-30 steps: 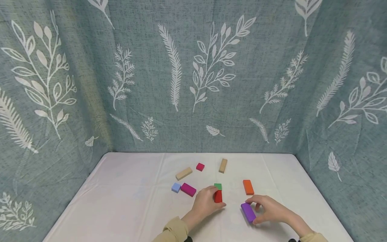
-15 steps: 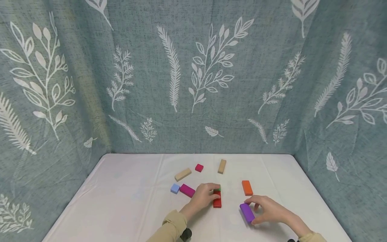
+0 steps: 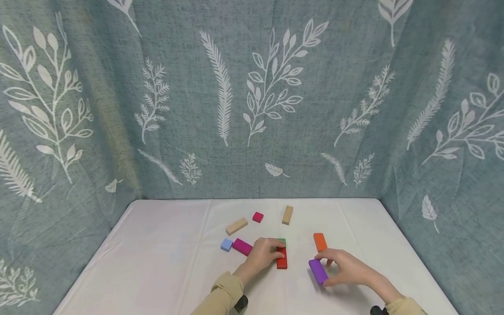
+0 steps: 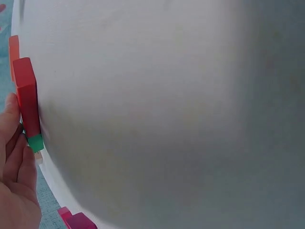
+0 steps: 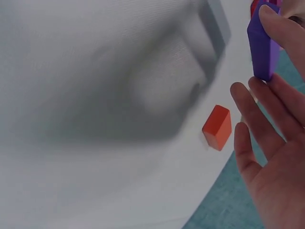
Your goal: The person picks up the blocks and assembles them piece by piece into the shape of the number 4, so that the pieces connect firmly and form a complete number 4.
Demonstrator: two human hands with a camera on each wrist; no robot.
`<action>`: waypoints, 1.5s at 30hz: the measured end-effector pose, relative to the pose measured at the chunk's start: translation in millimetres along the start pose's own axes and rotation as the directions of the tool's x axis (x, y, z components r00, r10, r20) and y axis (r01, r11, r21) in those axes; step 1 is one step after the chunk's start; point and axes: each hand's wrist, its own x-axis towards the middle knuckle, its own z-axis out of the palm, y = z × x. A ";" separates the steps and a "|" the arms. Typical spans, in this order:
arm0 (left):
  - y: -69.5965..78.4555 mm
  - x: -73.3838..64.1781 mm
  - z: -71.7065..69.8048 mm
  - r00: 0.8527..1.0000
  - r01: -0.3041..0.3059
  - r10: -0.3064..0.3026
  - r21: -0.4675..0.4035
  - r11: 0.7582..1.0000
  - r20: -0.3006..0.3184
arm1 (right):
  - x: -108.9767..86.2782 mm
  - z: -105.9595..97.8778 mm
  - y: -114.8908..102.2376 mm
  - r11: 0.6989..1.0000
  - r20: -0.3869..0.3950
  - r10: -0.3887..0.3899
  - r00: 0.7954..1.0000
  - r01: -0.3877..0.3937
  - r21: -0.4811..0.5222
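Note:
My left hand (image 3: 261, 256) lies over a red block (image 3: 281, 262) and the green block (image 3: 281, 240) at its far end. In the left wrist view, the thumb touches the red block while the fingertips reach the green one, without curling round either. My right hand (image 3: 342, 267) pinches a purple block (image 3: 318, 271) endwise between thumb and fingertips. A shadow beneath the purple block shows it held slightly above the table. Beyond it lies an orange block (image 3: 320, 242), partly behind my right fingers in the head view.
Left of the left hand lie a magenta block (image 3: 242, 246) and a light blue block (image 3: 226, 244). Farther back are a small crimson block (image 3: 257, 217) and two wooden blocks, one angled (image 3: 236, 226), one nearly lengthwise (image 3: 287, 215). A patterned curtain (image 3: 252, 175) borders the white table (image 3: 165, 262).
My left hand has drawn its thumb from the red block's near end to lie across it. My right hand has raised the purple block a little and moved it slightly away from me.

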 end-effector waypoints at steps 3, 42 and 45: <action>-0.8 0.7 -0.6 1.000 0.011 -0.011 -0.003 1.000 -0.002 | 2.7 -1.4 -3.6 1.000 -0.012 0.000 1.000 0.000 -0.004; -6.0 9.8 -4.1 0.996 0.092 -0.092 -0.058 0.994 0.000 | 22.2 -5.6 -46.9 0.986 -0.253 -0.166 0.953 0.169 -0.010; -6.3 10.3 -4.2 0.995 0.095 -0.095 -0.054 0.994 0.000 | 23.5 -4.5 -50.7 0.984 -0.267 -0.177 0.947 0.180 -0.016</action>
